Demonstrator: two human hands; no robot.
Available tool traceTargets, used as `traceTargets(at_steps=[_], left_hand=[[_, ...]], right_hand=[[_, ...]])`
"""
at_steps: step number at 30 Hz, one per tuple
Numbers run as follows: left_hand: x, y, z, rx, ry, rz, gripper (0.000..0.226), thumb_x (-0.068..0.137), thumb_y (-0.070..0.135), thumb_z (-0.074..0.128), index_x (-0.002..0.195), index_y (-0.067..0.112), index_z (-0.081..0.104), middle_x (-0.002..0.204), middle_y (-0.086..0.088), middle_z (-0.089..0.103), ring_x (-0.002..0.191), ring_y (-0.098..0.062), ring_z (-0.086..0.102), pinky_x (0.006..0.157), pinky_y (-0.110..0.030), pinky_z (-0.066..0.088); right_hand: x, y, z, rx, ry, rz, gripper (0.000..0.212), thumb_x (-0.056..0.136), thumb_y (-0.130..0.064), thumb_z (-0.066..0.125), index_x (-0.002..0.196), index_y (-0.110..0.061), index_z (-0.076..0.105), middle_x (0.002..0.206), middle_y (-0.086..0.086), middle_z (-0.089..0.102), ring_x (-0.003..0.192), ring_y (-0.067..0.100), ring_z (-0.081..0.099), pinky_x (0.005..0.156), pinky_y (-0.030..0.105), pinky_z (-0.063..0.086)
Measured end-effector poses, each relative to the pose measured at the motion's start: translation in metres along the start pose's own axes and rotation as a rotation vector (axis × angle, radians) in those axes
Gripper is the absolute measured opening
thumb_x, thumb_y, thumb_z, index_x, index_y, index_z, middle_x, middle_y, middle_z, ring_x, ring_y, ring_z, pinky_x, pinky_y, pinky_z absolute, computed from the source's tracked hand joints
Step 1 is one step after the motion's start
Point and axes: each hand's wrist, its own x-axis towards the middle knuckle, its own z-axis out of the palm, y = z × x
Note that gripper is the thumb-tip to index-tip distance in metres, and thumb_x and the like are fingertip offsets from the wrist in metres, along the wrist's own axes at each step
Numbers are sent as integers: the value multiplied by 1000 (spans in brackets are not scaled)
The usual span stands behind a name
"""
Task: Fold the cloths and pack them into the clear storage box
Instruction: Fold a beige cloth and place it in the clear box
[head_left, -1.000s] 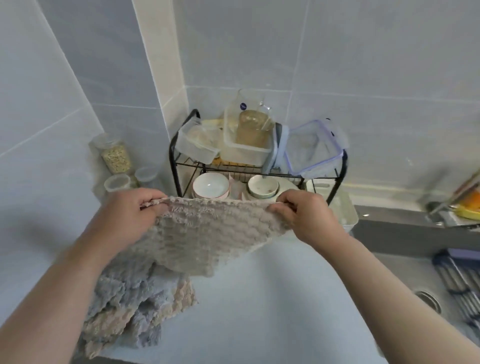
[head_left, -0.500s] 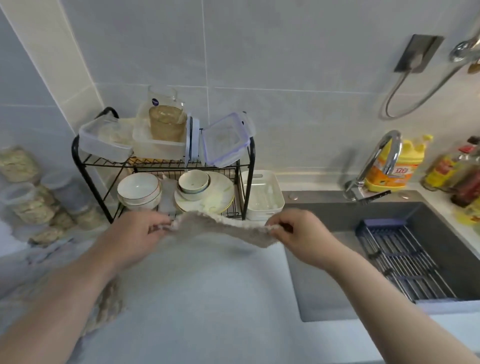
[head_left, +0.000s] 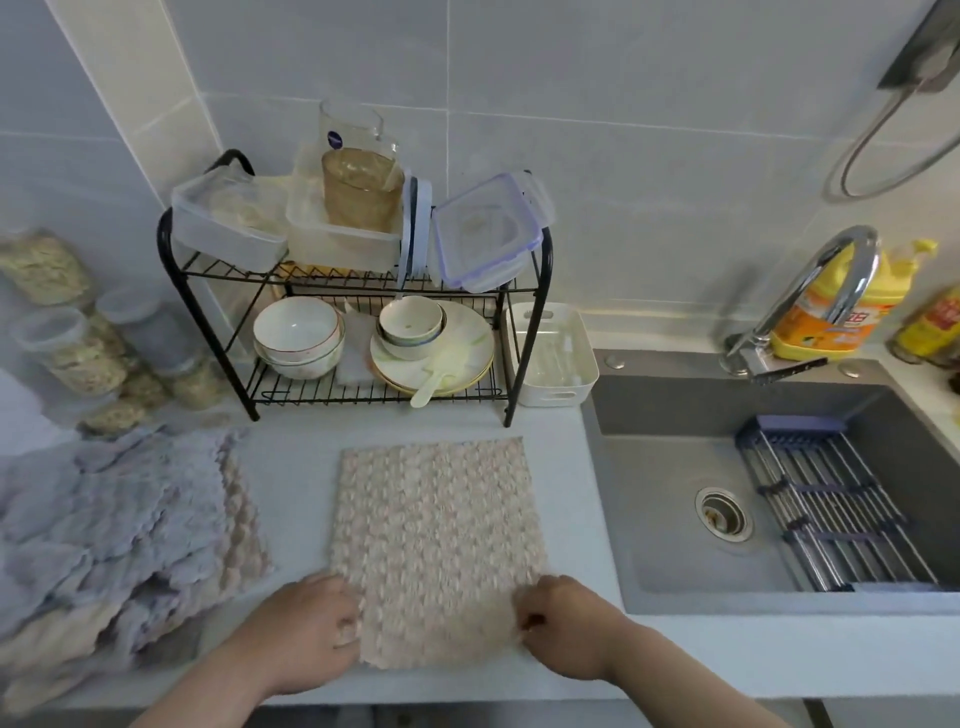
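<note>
Your left hand (head_left: 306, 631) and right hand (head_left: 563, 626) each pinch a near corner of the cloth (head_left: 436, 535) flat on the bench (head_left: 566, 478); uneven lifting could skew the fold

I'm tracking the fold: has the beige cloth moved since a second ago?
Yes: the beige cloth came down from in front of the dish rack to lie flat on the counter.

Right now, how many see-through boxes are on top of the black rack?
3: the left box, tilted; the middle box, holding a jar; the right box, lidded. Others may hide behind.
</note>
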Motion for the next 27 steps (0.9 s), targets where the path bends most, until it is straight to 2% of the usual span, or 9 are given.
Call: traceTargets(at_steps=[2,4,8,11,13,15,19,23,27], left_hand=[[11,-7,-16,-48,53,-36,25,85,46,44,70,27,50,86,17,48,86,2,46,76,-23,43],[33,-23,-34,-95,127,-86,28,89,42,44,74,23,57,87,14,50,84,-2,51,75,-28,46],[85,-48,-64,-116,224,-179,22,93,26,44,98,14,61,107,4,53,95,-19,57,82,-38,49],[116,-50,-74,-96,214,-234,28,97,18,39,120,10,52,128,-2,45,106,-25,52,86,-39,47],[131,-52,-74,-46,199,-270,31,97,13,39,127,11,46,133,-7,42,114,-27,46,88,-38,44],[141,-55,-69,-2,196,-284,28,96,14,42,123,9,47,128,-10,43,115,-28,41,89,-39,42],[153,-60,-71,-57,246,-298,24,89,15,56,113,12,58,116,-7,47,111,-28,46,88,-41,46],[150,-56,-82,-163,371,-281,11,84,9,55,85,19,55,100,-1,52,83,-26,54,66,-33,43],[112,-42,-86,-333,474,-286,8,86,14,56,85,21,52,77,-1,58,69,-24,54,53,-29,35]], right_hand=[[8,-1,-12,45,22,22,42,80,-52,42,77,-13,56,80,3,62,79,23,58,73,32,51],[24,-1,-31,69,76,75,47,81,-55,41,83,-15,66,85,0,67,81,19,61,75,30,50],[75,0,-72,51,251,183,28,92,-27,49,109,-17,68,112,6,64,101,26,61,85,32,50],[114,-2,-91,47,313,248,45,94,-15,45,139,-14,48,136,10,46,116,31,55,96,35,47],[135,-5,-97,35,303,287,56,94,-8,42,148,-10,31,143,12,36,122,31,50,98,36,45],[151,-5,-96,28,281,355,55,93,-10,44,147,-9,30,137,15,39,116,33,51,91,38,47],[161,-8,-89,-13,242,413,31,87,-25,47,115,-12,51,110,10,44,92,30,58,75,35,50],[150,-10,-98,62,440,362,26,90,-17,44,109,-13,61,109,8,49,79,29,56,73,34,50],[114,-19,-92,210,563,242,23,88,-11,46,104,-16,62,92,2,58,77,24,57,61,25,38]])
